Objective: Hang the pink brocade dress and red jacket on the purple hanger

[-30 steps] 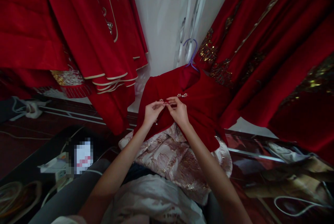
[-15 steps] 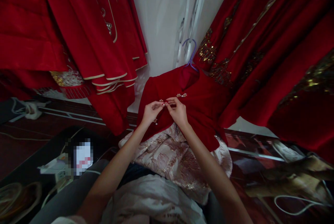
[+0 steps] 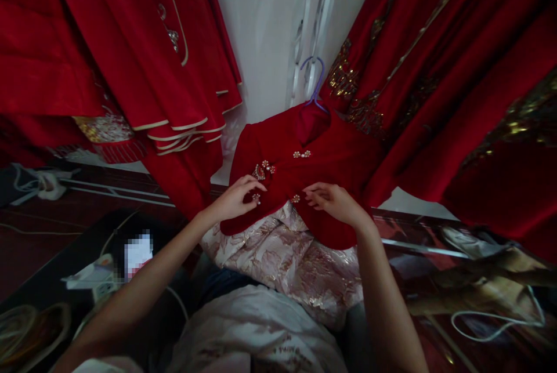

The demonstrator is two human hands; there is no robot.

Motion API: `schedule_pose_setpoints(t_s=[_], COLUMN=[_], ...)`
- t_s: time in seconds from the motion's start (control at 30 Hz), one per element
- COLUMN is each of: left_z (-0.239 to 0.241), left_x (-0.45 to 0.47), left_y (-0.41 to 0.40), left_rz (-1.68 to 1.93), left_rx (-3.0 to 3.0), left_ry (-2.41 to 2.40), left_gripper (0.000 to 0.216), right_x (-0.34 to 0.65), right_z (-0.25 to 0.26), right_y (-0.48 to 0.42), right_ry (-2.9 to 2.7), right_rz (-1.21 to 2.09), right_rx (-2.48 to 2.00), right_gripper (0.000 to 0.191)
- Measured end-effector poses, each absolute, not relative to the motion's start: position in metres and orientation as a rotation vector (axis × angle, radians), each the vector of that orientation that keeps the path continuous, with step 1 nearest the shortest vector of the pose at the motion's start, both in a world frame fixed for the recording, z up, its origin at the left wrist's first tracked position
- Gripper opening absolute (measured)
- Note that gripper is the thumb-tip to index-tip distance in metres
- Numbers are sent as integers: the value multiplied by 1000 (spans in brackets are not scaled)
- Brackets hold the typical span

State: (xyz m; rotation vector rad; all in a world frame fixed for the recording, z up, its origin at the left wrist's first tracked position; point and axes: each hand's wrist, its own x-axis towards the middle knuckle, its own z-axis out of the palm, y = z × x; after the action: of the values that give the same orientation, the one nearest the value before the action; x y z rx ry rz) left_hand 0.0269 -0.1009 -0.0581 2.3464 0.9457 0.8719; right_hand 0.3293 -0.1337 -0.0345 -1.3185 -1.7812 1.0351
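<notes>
A red jacket (image 3: 278,135) lies across my lap on a purple hanger (image 3: 317,83). Beaded flower fasteners run down its front: an upper pair (image 3: 301,154), a middle pair (image 3: 268,167) beside a jewelled ornament (image 3: 259,172), and lower halves apart on each front edge. My left hand (image 3: 237,199) is open, thumb and fingers spread around the lower left flower fastener (image 3: 256,199); whether it touches cannot be told. My right hand (image 3: 335,203) is open, its loosely bent fingertips just right of the lower right flower fastener (image 3: 296,199).
Pink-and-gold brocade fabric (image 3: 278,257) lies under the jacket. Red garments (image 3: 187,83) hang at left, and more with gold sequins (image 3: 418,71) at right. A power strip (image 3: 93,277) and a blurred-out bright item (image 3: 138,254) rest on a dark surface at left. A white cable (image 3: 491,335) loops at lower right.
Both hands have let go of the middle fastener and moved apart and down, left hand to the left, right hand to the right. The jewelled ornament and lower fastener halves now show.
</notes>
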Motion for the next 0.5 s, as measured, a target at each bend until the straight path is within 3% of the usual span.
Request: schedule_pose_setpoints(t_s=[0.2, 0.33, 0.5], left_z=[-68, -85, -97], left_x=[27, 31, 34], left_y=[-108, -108, -101], left_rz=[640, 708, 746], left_rx=[2738, 2749, 2811], left_ry=[1056, 1105, 1096], left_gripper=[74, 59, 36], right_x=[308, 288, 276], right_z=[-53, -69, -79], right_y=[-125, -121, -117], right_ry=[-1908, -1979, -1982], right_rz=[819, 567, 413], right_rx=[-1454, -1626, -1696], right_gripper=[28, 40, 30])
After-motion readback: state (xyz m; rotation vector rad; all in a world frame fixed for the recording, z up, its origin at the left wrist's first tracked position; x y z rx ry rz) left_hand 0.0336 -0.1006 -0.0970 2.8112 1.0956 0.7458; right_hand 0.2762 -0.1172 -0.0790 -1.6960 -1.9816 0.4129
